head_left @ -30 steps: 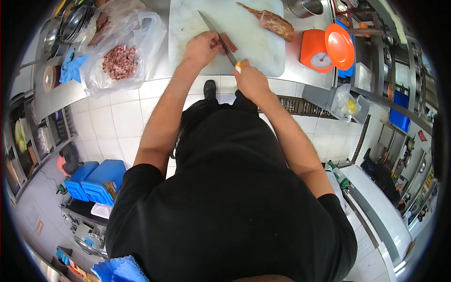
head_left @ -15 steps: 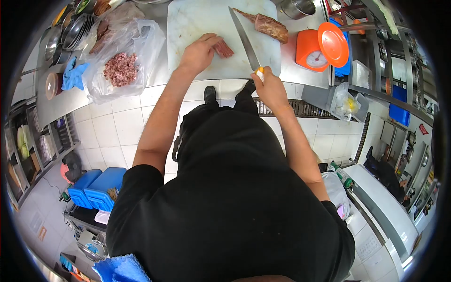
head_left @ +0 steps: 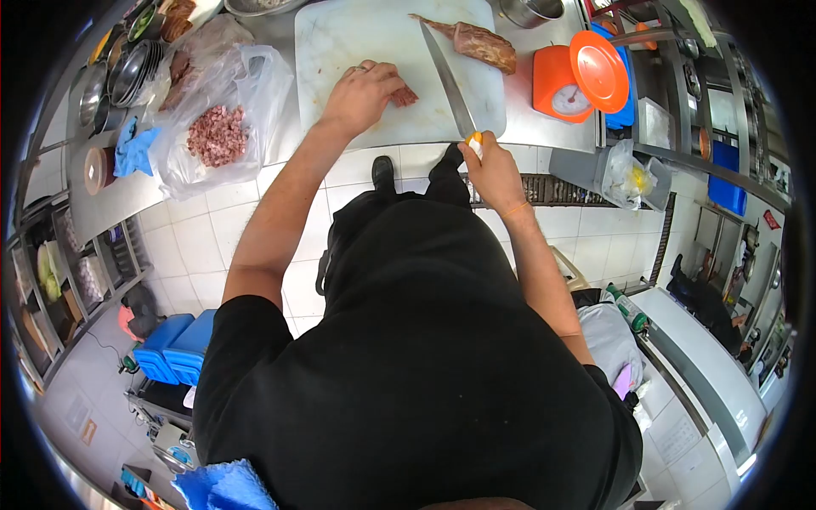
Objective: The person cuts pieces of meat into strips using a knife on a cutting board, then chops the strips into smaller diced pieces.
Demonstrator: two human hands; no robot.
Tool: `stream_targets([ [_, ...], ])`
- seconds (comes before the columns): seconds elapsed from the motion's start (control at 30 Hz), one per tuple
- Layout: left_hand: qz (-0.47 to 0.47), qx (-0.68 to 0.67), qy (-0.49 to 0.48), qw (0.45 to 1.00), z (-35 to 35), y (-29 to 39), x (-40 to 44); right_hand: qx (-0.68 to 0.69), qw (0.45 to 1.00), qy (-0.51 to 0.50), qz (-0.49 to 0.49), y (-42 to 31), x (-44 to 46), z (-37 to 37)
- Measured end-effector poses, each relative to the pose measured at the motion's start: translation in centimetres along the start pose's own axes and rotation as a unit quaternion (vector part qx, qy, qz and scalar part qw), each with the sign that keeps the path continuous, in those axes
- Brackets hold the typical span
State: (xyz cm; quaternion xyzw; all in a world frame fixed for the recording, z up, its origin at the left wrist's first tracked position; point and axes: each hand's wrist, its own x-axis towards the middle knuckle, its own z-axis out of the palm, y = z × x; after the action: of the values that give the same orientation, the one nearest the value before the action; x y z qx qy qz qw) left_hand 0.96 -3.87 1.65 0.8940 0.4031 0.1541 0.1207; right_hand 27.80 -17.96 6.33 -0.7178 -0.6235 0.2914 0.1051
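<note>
On the white cutting board [head_left: 340,47], my left hand [head_left: 364,95] has its fingers curled over a small bundle of reddish meat strips [head_left: 404,96]. Part of the bundle is hidden beneath the fingers. My right hand [head_left: 495,170], at the board's front edge, is closed round the yellow-and-white handle of a long knife [head_left: 448,78]. Its blade points away from me, lying over the board to the right of the strips, apart from them. A larger browned piece of meat [head_left: 484,47] rests beyond the blade at the back right of the board.
Left of the board lies an open plastic bag [head_left: 272,93] with diced meat [head_left: 218,136], near stacked metal bowls [head_left: 134,72] and a blue cloth [head_left: 136,149]. An orange scale [head_left: 554,89] and a metal pot [head_left: 534,10] stand on the right. Another person [head_left: 710,306] is at far right.
My left hand's fingers have curled further over the meat strips, covering more of them. The knife stays in my right hand beside them. The whole view has shifted slightly.
</note>
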Motion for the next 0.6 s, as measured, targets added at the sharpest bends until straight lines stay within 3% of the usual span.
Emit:
stream_targets([
  [0.6, 0.023, 0.026, -0.072, 0.997, -1.7, 0.3, 0.4, 0.002, 1.000, -0.005, -0.002, -0.6, 0.1, -0.2],
])
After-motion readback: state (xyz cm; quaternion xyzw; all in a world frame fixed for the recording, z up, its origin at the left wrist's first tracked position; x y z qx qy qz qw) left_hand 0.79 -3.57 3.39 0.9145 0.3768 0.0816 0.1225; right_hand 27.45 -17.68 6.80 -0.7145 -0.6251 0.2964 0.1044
